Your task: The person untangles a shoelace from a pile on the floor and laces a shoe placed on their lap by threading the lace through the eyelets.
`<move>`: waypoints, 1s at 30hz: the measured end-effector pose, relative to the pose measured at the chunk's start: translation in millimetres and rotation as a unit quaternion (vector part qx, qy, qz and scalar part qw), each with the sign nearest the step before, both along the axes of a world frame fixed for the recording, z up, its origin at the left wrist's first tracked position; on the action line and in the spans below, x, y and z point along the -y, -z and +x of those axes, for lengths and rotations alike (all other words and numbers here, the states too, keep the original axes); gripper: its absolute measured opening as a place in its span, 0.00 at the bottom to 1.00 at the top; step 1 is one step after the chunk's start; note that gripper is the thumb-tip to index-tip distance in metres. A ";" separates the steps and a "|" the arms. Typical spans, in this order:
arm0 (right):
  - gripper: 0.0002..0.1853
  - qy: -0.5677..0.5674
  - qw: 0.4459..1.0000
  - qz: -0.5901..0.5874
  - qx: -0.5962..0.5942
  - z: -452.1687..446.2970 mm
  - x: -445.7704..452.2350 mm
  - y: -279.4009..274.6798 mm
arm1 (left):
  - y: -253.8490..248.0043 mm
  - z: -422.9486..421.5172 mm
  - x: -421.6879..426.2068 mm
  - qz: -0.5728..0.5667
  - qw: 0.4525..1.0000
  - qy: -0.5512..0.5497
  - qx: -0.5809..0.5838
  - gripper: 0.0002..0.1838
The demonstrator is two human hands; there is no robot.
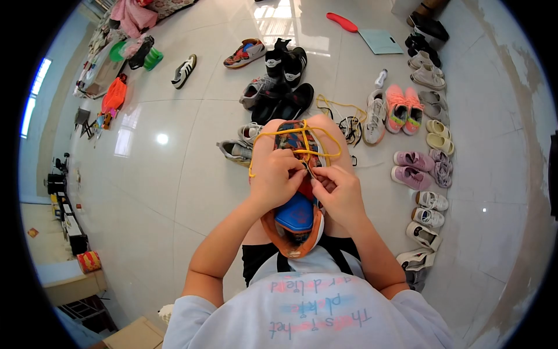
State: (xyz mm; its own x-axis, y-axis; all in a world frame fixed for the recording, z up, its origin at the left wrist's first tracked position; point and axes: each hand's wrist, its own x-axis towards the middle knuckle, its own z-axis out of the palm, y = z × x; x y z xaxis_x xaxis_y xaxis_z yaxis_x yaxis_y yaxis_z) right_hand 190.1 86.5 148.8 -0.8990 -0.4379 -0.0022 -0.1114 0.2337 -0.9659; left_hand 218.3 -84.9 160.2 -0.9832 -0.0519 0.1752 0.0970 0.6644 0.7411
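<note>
On a seated person's bare thighs, an orange shoe [317, 225] with yellow lace [279, 134] holds a blue tongue [295, 214] in its opening; left hand [280, 177] and right hand [339, 192] have fingertips pinched closed at its lacing.

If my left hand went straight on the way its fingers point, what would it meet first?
Most likely your right hand, its fingertips just across from the left ones above the orange sneaker, though depth is hard to judge from this one view.

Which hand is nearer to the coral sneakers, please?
Right: the right hand is left of the coral sneakers and lower in view; the left hand is even farther left.
</note>
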 end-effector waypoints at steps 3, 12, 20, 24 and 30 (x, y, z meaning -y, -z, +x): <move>0.09 0.022 0.999 -0.042 0.010 -2.0 1.3 15.4 | -0.4 -1.3 2.8 0.005 1.000 0.016 0.004 0.03; 0.07 0.042 0.994 -0.088 0.038 -3.9 4.0 16.2 | -0.9 -4.5 3.0 -0.073 0.996 0.043 -0.035 0.03; 0.06 0.034 0.991 -0.117 0.063 -4.5 5.1 13.1 | -1.0 -3.3 4.9 0.005 0.999 0.034 0.010 0.03; 0.06 0.034 0.991 -0.112 0.062 -6.5 4.3 17.9 | -0.6 -8.9 7.7 0.020 0.998 0.064 -0.004 0.04; 0.07 0.026 0.994 -0.091 0.058 -9.8 2.3 19.0 | 4.7 -12.7 11.7 -0.029 0.991 0.096 -0.092 0.06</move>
State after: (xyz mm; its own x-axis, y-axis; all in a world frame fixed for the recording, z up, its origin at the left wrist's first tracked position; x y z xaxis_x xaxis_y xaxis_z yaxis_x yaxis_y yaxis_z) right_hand 180.2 84.2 129.9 -0.9184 -0.3942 -0.0330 0.0115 0.0570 -0.9983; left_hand 205.6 -96.6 155.5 -0.9250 0.1490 0.3495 0.3560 0.6613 0.6603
